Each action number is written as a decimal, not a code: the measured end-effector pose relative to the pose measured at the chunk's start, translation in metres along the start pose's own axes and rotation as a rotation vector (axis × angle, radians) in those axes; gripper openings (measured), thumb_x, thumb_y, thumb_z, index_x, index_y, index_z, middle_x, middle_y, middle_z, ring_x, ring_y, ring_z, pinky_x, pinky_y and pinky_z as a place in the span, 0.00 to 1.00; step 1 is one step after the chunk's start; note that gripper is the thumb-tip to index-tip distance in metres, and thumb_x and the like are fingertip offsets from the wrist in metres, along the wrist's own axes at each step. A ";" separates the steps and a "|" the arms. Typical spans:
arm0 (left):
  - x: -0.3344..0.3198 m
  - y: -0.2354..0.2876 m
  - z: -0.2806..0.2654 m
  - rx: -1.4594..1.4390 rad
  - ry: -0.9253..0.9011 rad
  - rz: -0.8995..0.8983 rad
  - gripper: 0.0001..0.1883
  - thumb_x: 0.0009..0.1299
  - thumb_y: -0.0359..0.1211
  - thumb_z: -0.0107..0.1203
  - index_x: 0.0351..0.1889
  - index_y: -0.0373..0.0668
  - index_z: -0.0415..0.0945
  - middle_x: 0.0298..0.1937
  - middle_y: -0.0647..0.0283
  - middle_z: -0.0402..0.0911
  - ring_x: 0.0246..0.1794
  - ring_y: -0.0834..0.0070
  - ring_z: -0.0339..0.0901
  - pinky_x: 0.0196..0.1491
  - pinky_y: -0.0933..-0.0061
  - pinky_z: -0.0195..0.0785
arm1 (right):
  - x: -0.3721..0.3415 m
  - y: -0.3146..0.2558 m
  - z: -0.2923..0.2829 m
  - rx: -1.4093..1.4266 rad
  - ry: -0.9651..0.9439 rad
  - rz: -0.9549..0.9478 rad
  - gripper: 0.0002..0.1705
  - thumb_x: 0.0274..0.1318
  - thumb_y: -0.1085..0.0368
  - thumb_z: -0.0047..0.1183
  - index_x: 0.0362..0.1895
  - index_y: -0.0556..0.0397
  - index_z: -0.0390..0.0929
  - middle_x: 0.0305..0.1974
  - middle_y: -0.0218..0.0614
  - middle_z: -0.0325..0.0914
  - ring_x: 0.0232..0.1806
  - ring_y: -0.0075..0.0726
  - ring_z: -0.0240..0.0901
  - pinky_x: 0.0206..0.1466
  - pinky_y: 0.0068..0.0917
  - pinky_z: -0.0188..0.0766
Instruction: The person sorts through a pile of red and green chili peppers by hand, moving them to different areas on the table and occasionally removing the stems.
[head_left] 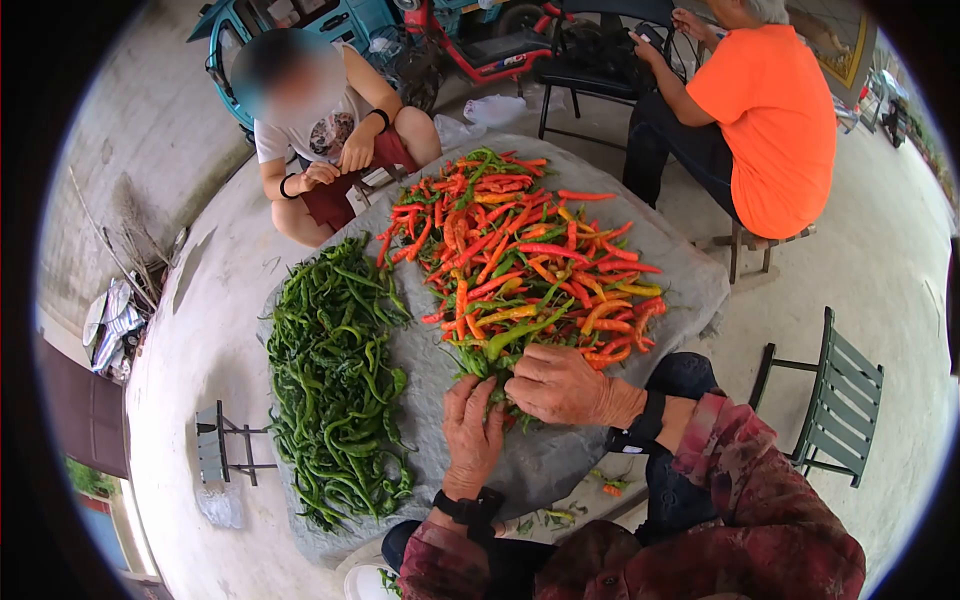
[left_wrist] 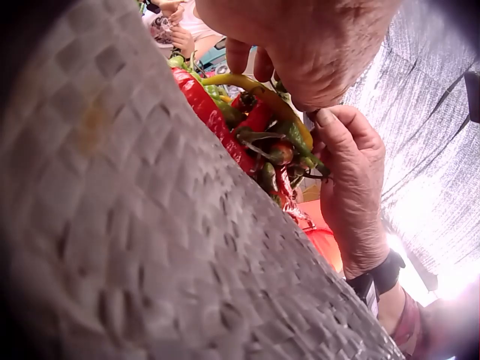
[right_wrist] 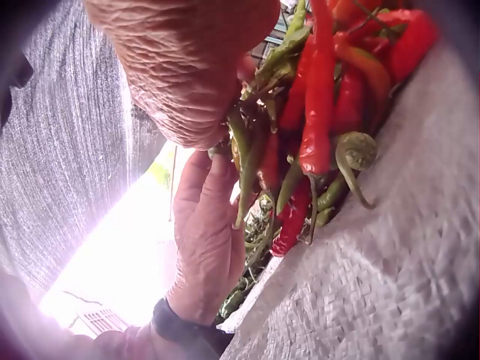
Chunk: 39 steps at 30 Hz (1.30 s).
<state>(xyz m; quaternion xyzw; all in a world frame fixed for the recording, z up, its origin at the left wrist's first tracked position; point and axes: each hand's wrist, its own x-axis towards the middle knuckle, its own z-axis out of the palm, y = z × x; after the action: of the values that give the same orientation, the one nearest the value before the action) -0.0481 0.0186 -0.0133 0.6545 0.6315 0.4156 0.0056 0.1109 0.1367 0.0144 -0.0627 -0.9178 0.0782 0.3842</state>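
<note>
My left hand [head_left: 472,432] and right hand [head_left: 565,387] meet at the near edge of a heap of red chili peppers [head_left: 520,245], with some green and yellow ones mixed in. In the left wrist view, the right thumb and forefinger pinch together at the end of a green chili pepper [left_wrist: 300,139]. From the right wrist, the left fingers show bent with the thumb against them, beside another green chili pepper [right_wrist: 251,161]. What exactly lies between the left fingertips is hidden, and I cannot tell its kind. A pile of green chili peppers [head_left: 340,390] lies to the left.
Both heaps lie on a grey woven sheet [head_left: 535,465]. Across it sits a person [head_left: 335,140] in a white shirt; another in an orange shirt [head_left: 770,120] sits at the back right. A slatted chair [head_left: 835,400] stands right, a small stool [head_left: 212,440] left, a white bucket [head_left: 362,582] near my legs.
</note>
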 end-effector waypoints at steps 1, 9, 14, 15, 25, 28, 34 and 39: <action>0.000 -0.001 0.001 0.005 0.002 0.006 0.20 0.62 0.24 0.59 0.54 0.39 0.76 0.55 0.52 0.72 0.54 0.53 0.72 0.54 0.59 0.68 | 0.000 0.000 0.000 0.000 -0.013 0.003 0.13 0.39 0.66 0.62 0.22 0.49 0.67 0.26 0.31 0.59 0.32 0.34 0.65 0.31 0.31 0.71; 0.000 -0.002 0.004 0.005 0.045 0.022 0.18 0.61 0.25 0.63 0.50 0.40 0.78 0.51 0.54 0.74 0.51 0.55 0.73 0.51 0.59 0.70 | 0.008 0.013 -0.010 0.038 0.092 0.104 0.16 0.48 0.61 0.64 0.42 0.53 0.79 0.41 0.33 0.73 0.45 0.38 0.70 0.45 0.35 0.71; 0.001 0.000 0.000 -0.002 0.001 0.010 0.18 0.62 0.24 0.60 0.52 0.39 0.76 0.55 0.52 0.72 0.53 0.54 0.72 0.54 0.60 0.68 | 0.004 0.039 -0.005 -0.106 0.011 0.320 0.22 0.50 0.61 0.62 0.50 0.51 0.79 0.48 0.34 0.71 0.53 0.41 0.67 0.59 0.43 0.61; 0.000 0.000 0.001 -0.006 -0.007 -0.001 0.18 0.62 0.24 0.60 0.52 0.39 0.76 0.55 0.52 0.72 0.53 0.54 0.72 0.54 0.60 0.68 | -0.001 0.041 -0.005 -0.099 0.002 0.328 0.22 0.50 0.61 0.62 0.50 0.51 0.79 0.48 0.34 0.71 0.53 0.41 0.67 0.59 0.43 0.61; 0.005 0.000 0.003 0.090 -0.032 0.039 0.19 0.63 0.25 0.60 0.53 0.40 0.77 0.54 0.51 0.72 0.53 0.51 0.71 0.54 0.58 0.69 | -0.004 0.052 -0.020 -0.178 -0.199 0.485 0.07 0.44 0.69 0.57 0.31 0.55 0.76 0.31 0.39 0.70 0.36 0.48 0.74 0.38 0.45 0.73; 0.006 0.000 0.005 0.100 -0.028 0.039 0.20 0.62 0.25 0.60 0.54 0.41 0.77 0.55 0.52 0.71 0.54 0.51 0.70 0.54 0.57 0.69 | -0.007 0.060 -0.017 -0.271 -0.171 0.498 0.08 0.43 0.71 0.54 0.32 0.56 0.78 0.32 0.41 0.73 0.37 0.48 0.74 0.41 0.43 0.73; 0.007 0.001 0.000 0.086 0.008 0.070 0.21 0.60 0.26 0.62 0.54 0.41 0.77 0.54 0.54 0.72 0.53 0.52 0.72 0.53 0.57 0.71 | 0.012 0.066 -0.022 0.103 -0.064 0.591 0.12 0.59 0.67 0.52 0.45 0.58 0.78 0.39 0.42 0.75 0.45 0.49 0.73 0.46 0.40 0.72; 0.008 0.006 -0.006 0.111 0.030 0.137 0.22 0.58 0.27 0.64 0.53 0.41 0.76 0.53 0.55 0.72 0.51 0.53 0.73 0.52 0.58 0.71 | 0.053 0.111 0.011 -0.200 -0.161 0.291 0.14 0.57 0.70 0.53 0.48 0.57 0.77 0.42 0.40 0.74 0.47 0.47 0.72 0.48 0.41 0.70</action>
<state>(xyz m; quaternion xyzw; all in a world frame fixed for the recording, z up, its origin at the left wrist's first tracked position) -0.0480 0.0213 -0.0018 0.6892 0.6075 0.3890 -0.0684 0.0720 0.2543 0.0227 -0.2264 -0.9300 0.0460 0.2860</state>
